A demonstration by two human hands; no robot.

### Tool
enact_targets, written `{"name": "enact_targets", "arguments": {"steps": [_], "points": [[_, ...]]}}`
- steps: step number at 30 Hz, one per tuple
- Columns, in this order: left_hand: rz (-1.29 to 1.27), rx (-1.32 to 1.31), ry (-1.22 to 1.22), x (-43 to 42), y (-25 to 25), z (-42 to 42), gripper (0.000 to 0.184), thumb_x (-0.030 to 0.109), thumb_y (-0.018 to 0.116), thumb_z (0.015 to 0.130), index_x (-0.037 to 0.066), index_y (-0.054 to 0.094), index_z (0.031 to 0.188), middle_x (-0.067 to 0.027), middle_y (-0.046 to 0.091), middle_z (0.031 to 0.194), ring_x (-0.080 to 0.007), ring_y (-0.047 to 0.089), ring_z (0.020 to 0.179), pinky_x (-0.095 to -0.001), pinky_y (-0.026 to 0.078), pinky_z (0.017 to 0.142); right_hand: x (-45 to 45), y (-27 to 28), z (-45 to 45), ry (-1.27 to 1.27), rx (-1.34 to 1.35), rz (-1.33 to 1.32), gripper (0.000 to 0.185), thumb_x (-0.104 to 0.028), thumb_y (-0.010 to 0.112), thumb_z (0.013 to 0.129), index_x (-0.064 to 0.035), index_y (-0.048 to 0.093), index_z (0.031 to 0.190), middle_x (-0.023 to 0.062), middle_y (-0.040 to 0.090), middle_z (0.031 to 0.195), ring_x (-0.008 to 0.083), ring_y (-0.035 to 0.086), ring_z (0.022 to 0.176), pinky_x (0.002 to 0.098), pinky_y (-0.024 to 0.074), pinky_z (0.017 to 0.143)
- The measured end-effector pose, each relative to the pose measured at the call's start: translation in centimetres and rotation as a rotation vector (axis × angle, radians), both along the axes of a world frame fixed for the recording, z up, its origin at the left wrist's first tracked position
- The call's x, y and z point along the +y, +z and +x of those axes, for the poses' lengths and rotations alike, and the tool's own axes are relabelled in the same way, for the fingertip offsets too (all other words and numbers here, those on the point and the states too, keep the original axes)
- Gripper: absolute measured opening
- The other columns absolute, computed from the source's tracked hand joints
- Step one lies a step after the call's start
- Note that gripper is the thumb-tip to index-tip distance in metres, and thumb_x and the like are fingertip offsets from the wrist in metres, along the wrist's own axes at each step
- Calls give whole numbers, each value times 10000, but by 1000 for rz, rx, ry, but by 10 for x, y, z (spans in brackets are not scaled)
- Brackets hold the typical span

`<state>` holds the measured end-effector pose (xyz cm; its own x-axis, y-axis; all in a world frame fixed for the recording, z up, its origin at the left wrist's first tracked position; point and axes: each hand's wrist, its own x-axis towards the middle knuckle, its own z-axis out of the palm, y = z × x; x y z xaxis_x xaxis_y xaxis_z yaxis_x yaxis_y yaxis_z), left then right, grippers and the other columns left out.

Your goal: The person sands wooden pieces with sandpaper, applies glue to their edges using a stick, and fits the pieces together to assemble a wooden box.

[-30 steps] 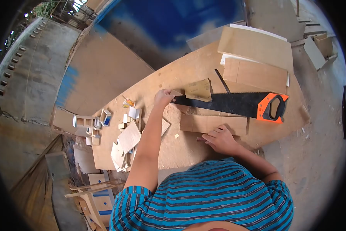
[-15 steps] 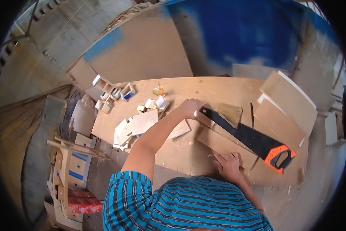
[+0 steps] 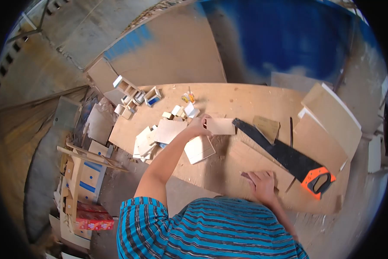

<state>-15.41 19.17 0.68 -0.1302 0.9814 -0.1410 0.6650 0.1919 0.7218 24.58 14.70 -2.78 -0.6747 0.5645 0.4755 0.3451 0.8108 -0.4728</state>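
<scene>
Brown wood forms the tabletop (image 3: 245, 97); between three and four o'clock lies an orange-handled saw (image 3: 284, 155). At eleven, the left hand (image 3: 198, 126) grips a pale wooden piece (image 3: 222, 126); at five, the right hand's fingers (image 3: 259, 175) curl around a small dark strip (image 3: 246, 175).

The saw (image 3: 284, 156) lies slantwise on the worktop (image 3: 250, 96), right of centre, its tip by the right end of the panel (image 3: 221, 126) in the left hand (image 3: 199, 126). Behind the blade — a scrap (image 3: 267, 126) and, right of it, a strip (image 3: 291, 131); farther right, stacked boards (image 3: 332, 108). Before the blade lies a plank (image 3: 258, 159), the right hand (image 3: 263, 183) at its near side with a small piece (image 3: 247, 176). Left of the panel, offcuts (image 3: 170, 131) — blocks (image 3: 176, 111) behind them, little boxes (image 3: 152, 97) farther back
</scene>
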Motion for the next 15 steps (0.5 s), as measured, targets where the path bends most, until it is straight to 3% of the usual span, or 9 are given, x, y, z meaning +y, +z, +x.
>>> {"name": "enact_targets", "arguments": {"steps": [2,5,6,10,11,12,15], "points": [[-42,-385,182,-10,-15,3,641,62,795,631,63,508,1205,-98,619,1036,-235,636,899,-359,538,742,-1,0,0,-10,-15,-33,272,-191,656,760,-94,655,1015,39,604,847,224,570,788,399,377,759],[-100,-666,432,-16,-2,21,567,-32,694,727,58,473,1241,-97,608,1054,-182,623,929,-332,548,722,-1,0,1,-19,-3,-64,261,-164,656,757,-95,657,1008,57,633,876,255,576,776,403,392,778],[-102,-706,531,-15,-5,19,500,-58,597,787,62,462,1254,-104,607,1079,-177,620,948,-332,556,725,-1,0,0,-20,15,-59,256,-164,656,756,-93,659,1002,58,633,870,255,576,774,405,393,779],[144,-747,458,-11,-4,1,434,-64,526,818,58,481,1233,-80,608,1117,-186,621,967,-310,556,746,-2,-4,-1,-44,76,-83,234,-178,665,758,-98,657,977,57,636,882,254,592,805,400,412,774],[177,-687,516,-14,4,-2,436,-76,526,831,37,469,1248,-114,600,1160,-200,618,1000,-322,549,765,-3,-5,-1,-54,89,-94,234,-191,665,763,-104,655,980,54,638,897,249,596,814,395,414,770],[244,-696,471,-23,18,2,403,-49,540,833,20,486,1227,-107,606,1144,-193,617,1002,-304,540,759,-4,-4,0,-62,118,-100,226,-135,675,747,-86,641,965,77,634,902,283,600,800,409,442,754],[358,-403,272,-51,40,4,375,-1,584,814,26,528,1184,-82,636,1063,-153,628,930,-276,522,747,-7,-7,-5,-135,330,-245,233,-56,671,727,-59,620,955,109,616,884,305,596,784,398,473,724]]}}
